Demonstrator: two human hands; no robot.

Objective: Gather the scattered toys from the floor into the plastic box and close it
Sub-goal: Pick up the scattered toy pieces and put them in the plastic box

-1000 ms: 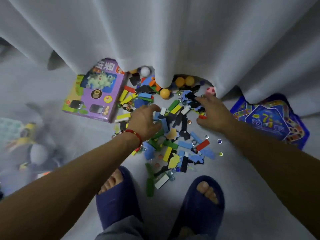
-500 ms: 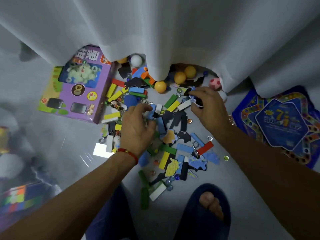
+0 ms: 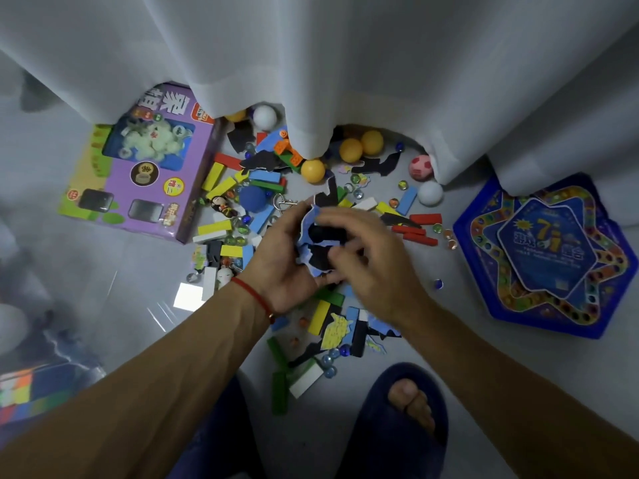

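Fingers point(image 3: 313, 216) of the left hand point(image 3: 287, 257) curl under a loose stack of flat blue-and-black puzzle pieces point(image 3: 320, 247), palm up, so that hand is closed on the stack. The right hand point(image 3: 366, 257) sits on top, its fingers pressing the stack down into the left palm; the view is motion-blurred, so we cannot tell whether it pinches a further piece.

Step in hand, as we judge it: consolidating flat pieces into one handful before carrying them off. To do it well we would square the edges against the left palm and keep the right thumb on top, since thin card slides and fans out easily.

Around the hands, on the floor point(image 3: 432, 340): coloured blocks point(image 3: 221, 228), glass marbles point(image 3: 330, 363), orange balls point(image 3: 313, 171) partly under the curtain point(image 3: 311, 63), a purple game carton point(image 3: 145, 164) and a blue star board point(image 3: 546, 257).

The plastic box: a translucent shape at left point(image 3: 45, 305) may be it; we cannot confirm. Most toys remain ungathered. Marbles will roll, so scoop those last.
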